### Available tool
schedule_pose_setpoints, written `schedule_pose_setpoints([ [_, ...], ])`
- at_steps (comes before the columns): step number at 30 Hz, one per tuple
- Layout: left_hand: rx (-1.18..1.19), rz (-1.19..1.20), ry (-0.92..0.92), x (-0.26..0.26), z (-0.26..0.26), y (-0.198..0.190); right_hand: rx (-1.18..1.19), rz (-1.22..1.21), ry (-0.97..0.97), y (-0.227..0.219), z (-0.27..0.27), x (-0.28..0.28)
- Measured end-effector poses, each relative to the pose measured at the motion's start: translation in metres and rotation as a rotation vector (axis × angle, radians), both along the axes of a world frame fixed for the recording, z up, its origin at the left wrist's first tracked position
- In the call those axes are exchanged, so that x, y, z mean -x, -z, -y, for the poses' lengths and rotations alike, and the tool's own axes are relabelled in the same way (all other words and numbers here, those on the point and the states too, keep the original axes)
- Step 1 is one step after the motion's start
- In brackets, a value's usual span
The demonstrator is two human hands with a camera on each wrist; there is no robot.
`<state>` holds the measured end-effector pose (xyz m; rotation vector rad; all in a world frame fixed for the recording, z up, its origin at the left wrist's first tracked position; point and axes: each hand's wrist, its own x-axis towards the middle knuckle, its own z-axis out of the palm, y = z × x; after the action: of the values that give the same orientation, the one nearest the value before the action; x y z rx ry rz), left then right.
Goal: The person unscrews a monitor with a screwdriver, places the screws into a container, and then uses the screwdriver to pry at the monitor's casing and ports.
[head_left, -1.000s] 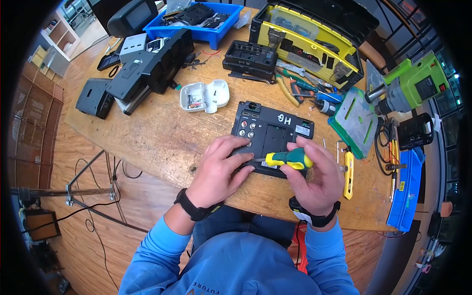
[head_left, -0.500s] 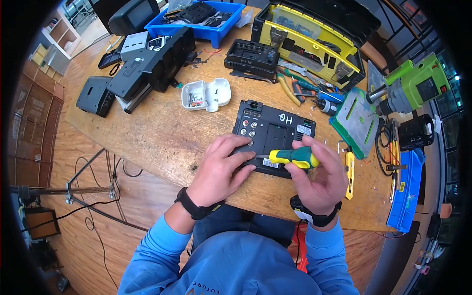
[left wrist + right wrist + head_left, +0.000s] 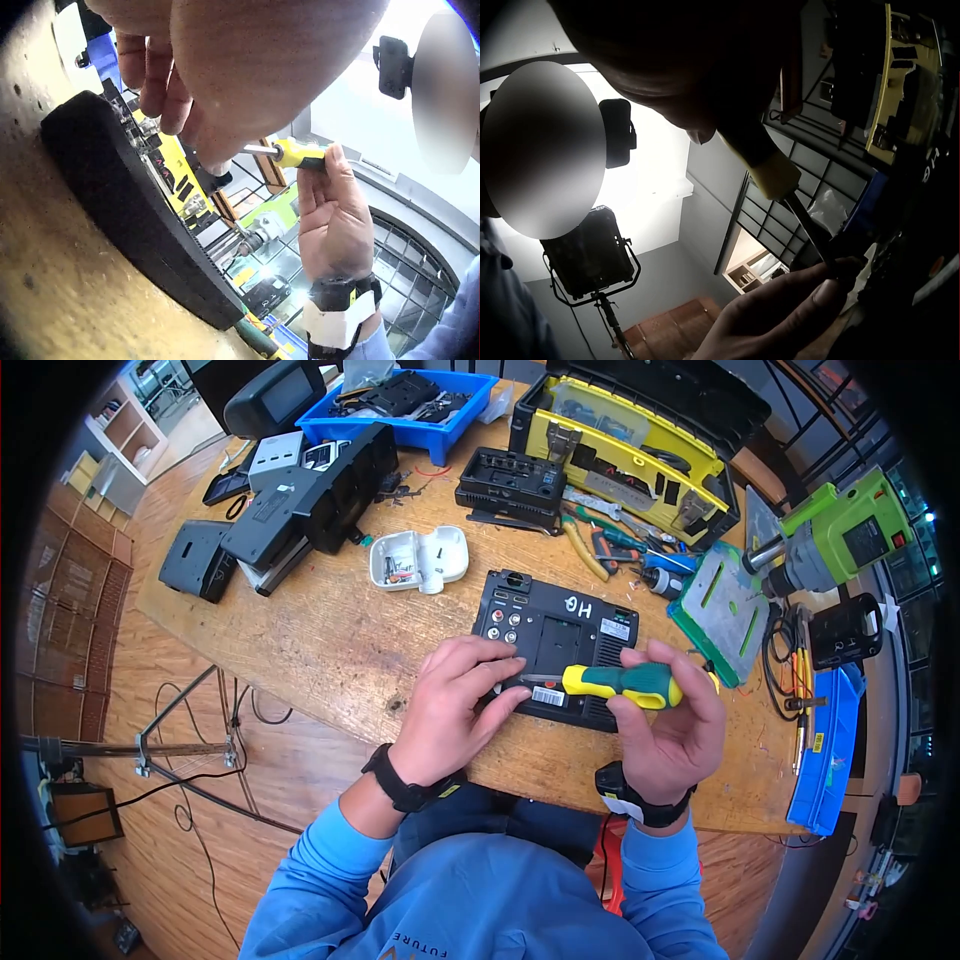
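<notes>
Head view: one yellow-and-green screwdriver with a thin metal shaft [image 3: 630, 683], its handle gripped in the fingers of the right hand [image 3: 672, 728]; over the last second this hand has drawn to the right, taking the tool with it and baring a small orange-red spot beside the barcode label; the left hand [image 3: 452, 695] has shifted slightly rightward, thumb and forefinger to either side of the shaft's end; judged from this, the shaft's end has probably come away from the surface to the left fingertips, a pause in the screw work.

One flat black plastic device casing [image 3: 560, 650], lying panel side up on a worn brown wooden table [image 3: 330, 622] in front of the person; hand-marked "HQ" in white, with round metal-rimmed sockets, a rectangular recess in the middle and slotted vents; one white plastic hinged box [image 3: 455, 552] of small hardware, set just beyond it.

Left wrist view: the casing's thick, curved black side, seen close on the tabletop; the screwdriver held above, its shaft partly hidden by the left fingers.

Right wrist view: dim; the shaft runs down to the left fingertips, which nearly meet there; whether they pinch its end or a small part cannot be told.
</notes>
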<state>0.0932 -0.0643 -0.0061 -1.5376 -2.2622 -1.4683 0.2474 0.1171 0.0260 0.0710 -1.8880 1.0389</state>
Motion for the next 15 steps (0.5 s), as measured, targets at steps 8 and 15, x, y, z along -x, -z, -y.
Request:
schedule_pose_setpoints([
  [8, -0.050, 0.014, 0.024, 0.009, -0.010, 0.002, 0.003, -0.014, 0.026, 0.003, -0.002, 0.002],
  [15, 0.087, -0.247, 0.077, 0.049, -0.010, -0.013, 0.120, -0.124, 0.058, 0.008, -0.011, 0.006],
])
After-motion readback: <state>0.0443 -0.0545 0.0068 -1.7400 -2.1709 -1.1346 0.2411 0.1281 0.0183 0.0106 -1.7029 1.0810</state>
